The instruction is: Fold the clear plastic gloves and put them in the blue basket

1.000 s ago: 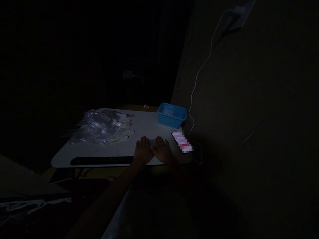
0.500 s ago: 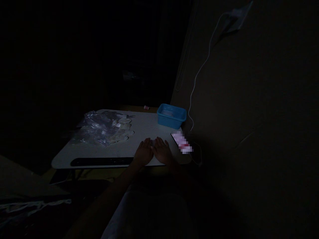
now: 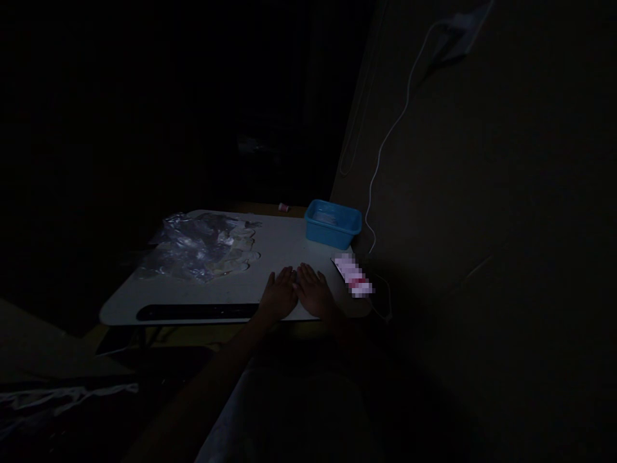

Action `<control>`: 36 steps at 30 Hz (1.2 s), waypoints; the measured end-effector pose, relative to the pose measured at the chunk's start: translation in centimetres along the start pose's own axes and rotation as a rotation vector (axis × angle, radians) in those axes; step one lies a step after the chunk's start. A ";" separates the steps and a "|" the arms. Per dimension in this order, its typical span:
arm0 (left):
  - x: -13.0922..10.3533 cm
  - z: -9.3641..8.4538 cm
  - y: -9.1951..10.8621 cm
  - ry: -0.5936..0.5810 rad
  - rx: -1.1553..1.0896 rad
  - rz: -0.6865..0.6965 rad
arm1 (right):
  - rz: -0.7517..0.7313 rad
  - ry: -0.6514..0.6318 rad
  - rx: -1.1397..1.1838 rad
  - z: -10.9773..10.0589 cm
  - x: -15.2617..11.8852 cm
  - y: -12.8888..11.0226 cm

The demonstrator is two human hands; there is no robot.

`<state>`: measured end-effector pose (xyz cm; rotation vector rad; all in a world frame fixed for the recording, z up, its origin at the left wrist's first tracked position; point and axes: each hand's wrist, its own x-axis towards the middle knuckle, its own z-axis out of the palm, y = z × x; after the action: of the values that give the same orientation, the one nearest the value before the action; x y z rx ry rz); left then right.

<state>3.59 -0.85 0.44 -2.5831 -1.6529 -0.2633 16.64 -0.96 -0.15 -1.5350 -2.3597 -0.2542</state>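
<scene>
My left hand (image 3: pixel 278 294) lies palm down near the front edge of the white table (image 3: pixel 284 238), fingers stretched forward. Beside it my right hand (image 3: pixel 314 290) rests the same way, the two thumbs close together. Neither hand holds anything that I can see; the palms are hidden. A phone (image 3: pixel 351 275) with a lit, blurred-out screen lies just right of my right hand. Behind it stands a blue plastic basin (image 3: pixel 332 225) with something pale inside, too dim to name. To the left, a crumpled clear plastic bag (image 3: pixel 190 247) lies beside whitish gloves (image 3: pixel 236 254).
A white cable (image 3: pixel 385 138) hangs from a wall outlet (image 3: pixel 463 29) down to the table's right side. A dark slot (image 3: pixel 197 312) runs along the table's front edge. Beyond the far edge lies a small pinkish cylinder (image 3: pixel 283 208). The room is very dark.
Both hands stay flat in nearly the same place. The view has shifted very slightly; nothing on the table has visibly moved.
</scene>
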 end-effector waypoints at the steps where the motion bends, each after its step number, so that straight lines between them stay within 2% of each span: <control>1: 0.0 0.0 0.0 0.002 -0.001 0.002 | -0.006 -0.005 0.001 0.1 0.0 0.0; 12: 0.0 0.1 0.0 0.008 0.006 0.013 | -0.015 -0.022 -0.023 0.6 0.1 0.1; 21: 0.1 -0.3 0.2 -0.040 0.010 0.004 | -0.008 -0.030 0.005 0.4 0.1 0.1; 27: 0.0 -0.4 0.2 -0.025 -0.005 -0.001 | 0.016 -0.051 0.039 0.2 0.3 0.0; 31: 0.0 -0.1 0.1 0.003 0.001 -0.005 | 0.046 -0.013 0.114 -0.2 0.2 0.4; 36: 0.2 0.2 0.0 0.022 0.024 0.011 | -0.073 0.028 0.204 -0.5 -0.9 1.1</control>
<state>3.65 -0.66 0.22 -2.5615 -1.6239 -0.2689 18.09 -1.48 -0.03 -1.3443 -2.3415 -0.0480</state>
